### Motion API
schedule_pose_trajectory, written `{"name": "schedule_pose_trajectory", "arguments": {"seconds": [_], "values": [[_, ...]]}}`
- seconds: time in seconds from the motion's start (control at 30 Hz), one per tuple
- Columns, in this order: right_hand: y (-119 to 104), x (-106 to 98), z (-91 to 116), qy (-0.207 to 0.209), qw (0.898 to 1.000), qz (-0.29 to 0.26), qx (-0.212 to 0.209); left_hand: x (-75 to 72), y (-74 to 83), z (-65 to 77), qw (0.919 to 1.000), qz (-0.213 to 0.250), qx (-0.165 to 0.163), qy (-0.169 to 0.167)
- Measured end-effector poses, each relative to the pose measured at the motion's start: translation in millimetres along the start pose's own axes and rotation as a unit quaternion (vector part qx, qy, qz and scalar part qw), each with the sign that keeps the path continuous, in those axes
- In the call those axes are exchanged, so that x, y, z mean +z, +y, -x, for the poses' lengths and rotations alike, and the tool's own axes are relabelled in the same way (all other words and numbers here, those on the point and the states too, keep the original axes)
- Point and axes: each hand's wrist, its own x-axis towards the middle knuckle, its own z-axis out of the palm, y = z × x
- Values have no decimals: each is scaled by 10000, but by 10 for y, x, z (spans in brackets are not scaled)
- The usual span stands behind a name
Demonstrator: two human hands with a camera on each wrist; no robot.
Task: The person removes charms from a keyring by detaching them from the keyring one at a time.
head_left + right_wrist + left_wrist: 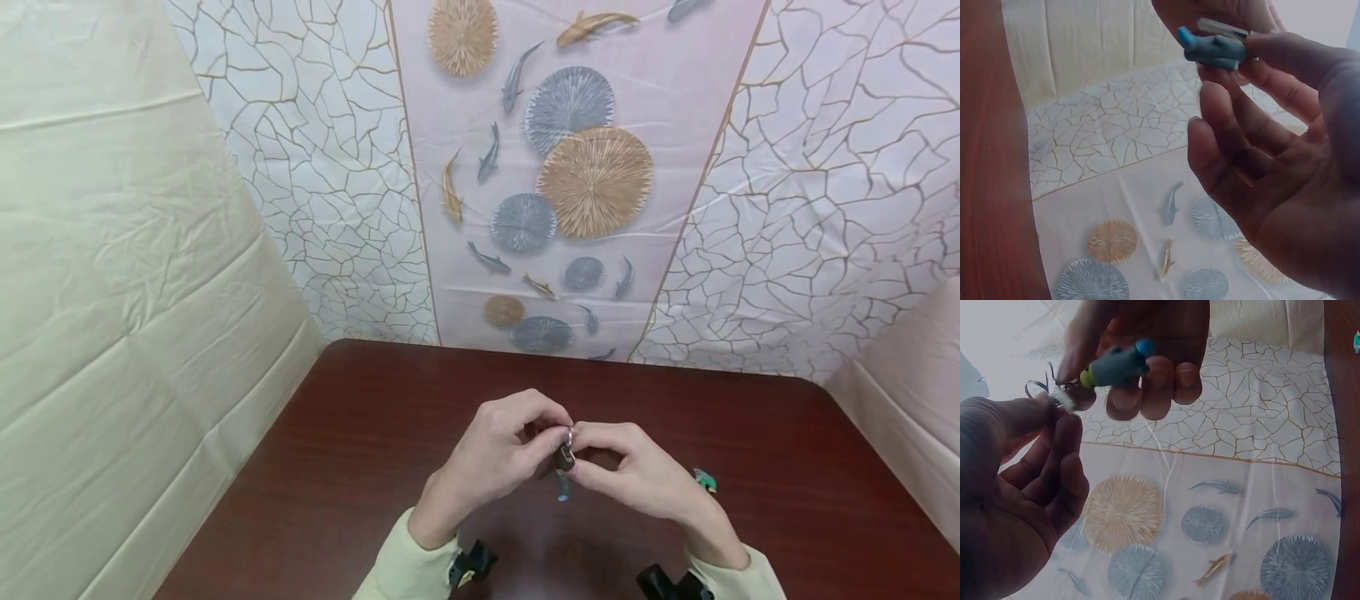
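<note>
Between both hands, above the table, is a keychain with a metal ring [570, 437] and a small blue-grey figure [1116, 367]. The figure has a bright blue tip and a yellow-green end; in the head view it dangles below the fingers. My left hand [498, 454] pinches the ring side between thumb and index finger. From the other side, my right hand [637, 468] pinches the keychain's metal fittings with thumb and index finger, its other fingers loosely bent in the right wrist view. Fingertips partly hide the fittings.
A small green object [705, 480] lies on the dark red-brown table [300, 500], beyond the right wrist. Patterned cloth [592, 183] hangs behind the far edge, and plain pale cloth [135, 292] stands along the left side.
</note>
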Motion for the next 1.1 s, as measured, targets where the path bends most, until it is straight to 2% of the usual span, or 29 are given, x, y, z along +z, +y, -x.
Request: {"name": "schedule_pose_trajectory", "arguments": {"seconds": [0.2,0.3,0.5,0.67,0.83,1.1], "values": [[-28,-13,33,418,9989,200,-21,2,-16,-1,9994,-52,280,-195],[-63,-15,39,557,9982,211,19,6,-14,-2,9989,-14,280,-365],[-143,-26,59,843,9954,435,-111,23,-4,-2,9966,434,-46,-695],[-186,-29,72,1187,9880,829,-534,59,5,9,9920,883,-270,-864],[-203,-14,69,1483,9793,1047,-894,71,37,21,9851,1252,-706,-941],[-228,-13,43,1776,9680,1237,-1273,71,58,4,9845,1135,-840,-1036]]}}
